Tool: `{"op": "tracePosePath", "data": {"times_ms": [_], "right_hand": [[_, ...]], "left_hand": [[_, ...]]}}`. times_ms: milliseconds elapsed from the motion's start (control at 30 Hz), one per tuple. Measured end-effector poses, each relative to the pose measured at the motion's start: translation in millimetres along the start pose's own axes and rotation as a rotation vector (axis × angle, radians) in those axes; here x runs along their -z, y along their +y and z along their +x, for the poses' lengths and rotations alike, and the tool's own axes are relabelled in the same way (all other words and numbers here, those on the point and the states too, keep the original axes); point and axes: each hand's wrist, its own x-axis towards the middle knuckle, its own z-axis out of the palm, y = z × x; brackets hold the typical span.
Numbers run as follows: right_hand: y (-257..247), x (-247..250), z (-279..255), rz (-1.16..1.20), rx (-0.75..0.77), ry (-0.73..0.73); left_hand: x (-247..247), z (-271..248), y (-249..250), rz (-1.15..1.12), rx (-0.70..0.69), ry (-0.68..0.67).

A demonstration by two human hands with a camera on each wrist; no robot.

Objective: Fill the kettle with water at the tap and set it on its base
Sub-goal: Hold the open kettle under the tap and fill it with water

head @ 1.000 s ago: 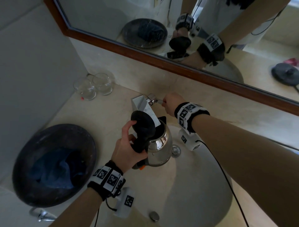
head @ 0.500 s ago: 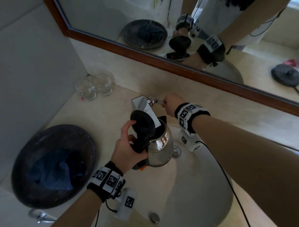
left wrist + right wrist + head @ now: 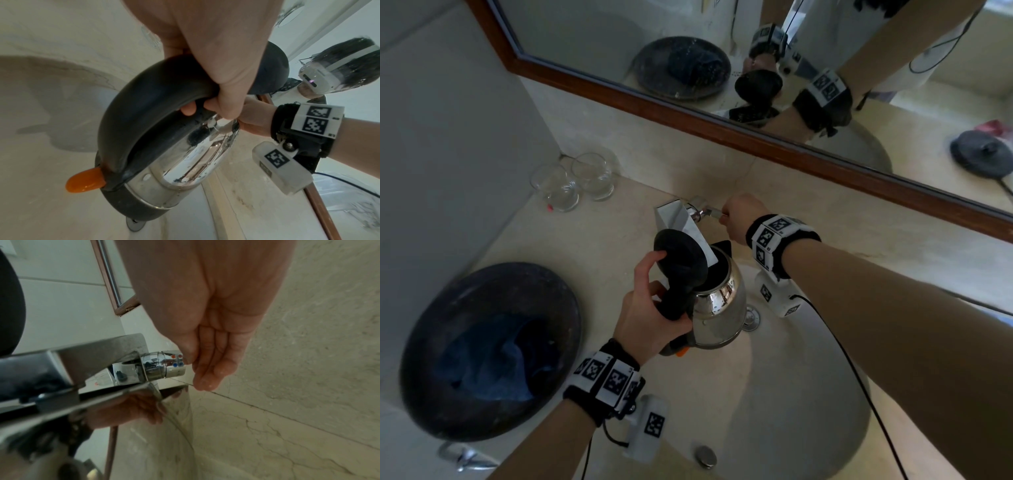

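Note:
A steel kettle (image 3: pixel 719 305) with a black handle hangs over the sink, its black lid (image 3: pixel 681 255) flipped up. My left hand (image 3: pixel 650 308) grips the handle, fingers wrapped round it (image 3: pixel 216 56). The kettle's mouth sits under the chrome tap's spout (image 3: pixel 676 219). My right hand (image 3: pixel 739 216) pinches the thin tap lever (image 3: pixel 714 213) beside the knob with red and blue dots (image 3: pixel 164 364). An orange switch (image 3: pixel 85 181) juts from the handle's foot. I cannot tell whether water runs. The black kettle base (image 3: pixel 979 154) shows only as a mirror reflection, at the right.
A beige sink (image 3: pixel 791 394) lies below the kettle, drain (image 3: pixel 750 317) beside it. A dark bowl (image 3: pixel 424 377) holding a blue cloth sits at the left. Two glasses (image 3: pixel 558 188) stand in the back corner. A wood-framed mirror (image 3: pixel 688 116) runs along the wall.

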Motion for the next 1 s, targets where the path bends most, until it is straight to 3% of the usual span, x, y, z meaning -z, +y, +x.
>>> {"op": "tracePosePath", "data": {"times_ms": [1000], "right_hand": [[-0.8, -0.9, 1.2, 0.022, -0.004, 0.003]], "left_hand": [[0.0, -0.8, 3.0, 0.003, -0.034, 0.009]]}}
